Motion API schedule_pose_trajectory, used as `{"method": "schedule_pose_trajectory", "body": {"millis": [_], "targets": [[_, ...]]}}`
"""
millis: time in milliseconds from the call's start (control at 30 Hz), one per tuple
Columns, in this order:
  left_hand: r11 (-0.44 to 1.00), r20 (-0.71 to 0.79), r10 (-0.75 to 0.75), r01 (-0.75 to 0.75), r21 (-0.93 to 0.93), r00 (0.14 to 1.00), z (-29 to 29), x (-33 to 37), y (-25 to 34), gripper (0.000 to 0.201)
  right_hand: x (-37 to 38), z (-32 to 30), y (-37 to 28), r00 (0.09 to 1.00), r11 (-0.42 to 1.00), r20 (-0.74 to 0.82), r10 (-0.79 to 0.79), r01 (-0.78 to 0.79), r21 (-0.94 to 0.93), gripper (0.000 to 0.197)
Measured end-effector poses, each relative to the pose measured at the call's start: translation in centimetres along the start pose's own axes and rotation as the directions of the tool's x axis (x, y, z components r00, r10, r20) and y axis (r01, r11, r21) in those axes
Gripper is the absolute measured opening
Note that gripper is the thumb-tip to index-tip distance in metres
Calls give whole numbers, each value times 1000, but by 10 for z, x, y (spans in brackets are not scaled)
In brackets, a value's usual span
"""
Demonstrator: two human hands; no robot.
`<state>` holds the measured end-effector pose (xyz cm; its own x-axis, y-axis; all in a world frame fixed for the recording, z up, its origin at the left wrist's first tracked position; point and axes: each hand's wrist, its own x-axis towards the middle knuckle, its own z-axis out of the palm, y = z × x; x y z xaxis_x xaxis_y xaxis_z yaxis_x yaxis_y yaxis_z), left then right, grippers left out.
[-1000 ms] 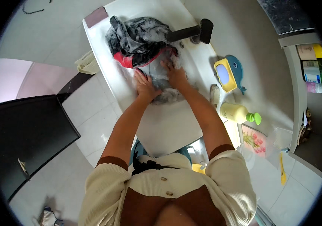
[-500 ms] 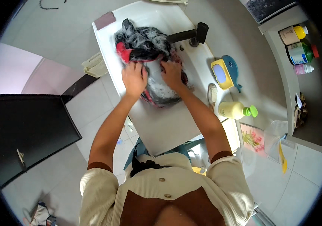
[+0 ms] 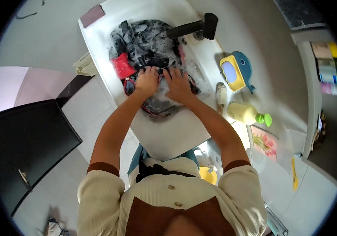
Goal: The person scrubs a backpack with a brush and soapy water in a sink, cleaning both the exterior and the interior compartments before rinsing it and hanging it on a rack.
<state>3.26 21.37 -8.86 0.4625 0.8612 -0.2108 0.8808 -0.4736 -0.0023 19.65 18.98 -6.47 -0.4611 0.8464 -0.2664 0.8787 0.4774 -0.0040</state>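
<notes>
A soaked black fabric bag [image 3: 152,45] with red panels and a zip lies in the white sink [image 3: 164,135], coated in suds. My left hand [image 3: 147,82] presses on its middle, fingers resting over a dark seam and thumb apart. Beside it, my right hand [image 3: 178,86] lies on the same seam with its fingers spread. Foam hides part of the fabric under both palms. A red flap [image 3: 123,66] sticks out left of my left hand. The black tap [image 3: 186,29] reaches over the bag's far right part.
On the sink's right ledge are a whale-shaped soap dish [image 3: 241,70] with a lilac bar, a scrub brush [image 3: 221,93] and a pale yellow pump bottle [image 3: 242,113]. A mauve cloth [image 3: 92,16] lies on the far left corner. Bottles stand on a shelf [image 3: 310,114] at right.
Both hands have loosened and flattened on the bag, the right one's fingers now spread. The bag lies more spread out, its red flap more exposed. The view has shifted slightly.
</notes>
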Motion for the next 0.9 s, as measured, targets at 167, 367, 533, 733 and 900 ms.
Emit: {"method": "schedule_pose_trajectory", "body": {"millis": [167,367,533,733,900], "targets": [[988,-50,-48,55,144,998,27,27,4,37,42,59,15,999,977,-34,-22,14,-214,71],[820,-95,-151,178,544,984,51,39,-2,43,37,76,22,994,962,-45,-100,85,-260,64],[896,381,-91,-92,435,920,32,31,0,57,44,52,15,956,967,294,22,54,-248,60],[715,228,-317,390,-580,921,-43,30,-20,24,54,39,32,990,997,-121,-74,76,13,50],[879,-634,-463,413,-239,619,-85,11,-74,61,77,-22,51,953,947,-279,118,-24,319,49]]}}
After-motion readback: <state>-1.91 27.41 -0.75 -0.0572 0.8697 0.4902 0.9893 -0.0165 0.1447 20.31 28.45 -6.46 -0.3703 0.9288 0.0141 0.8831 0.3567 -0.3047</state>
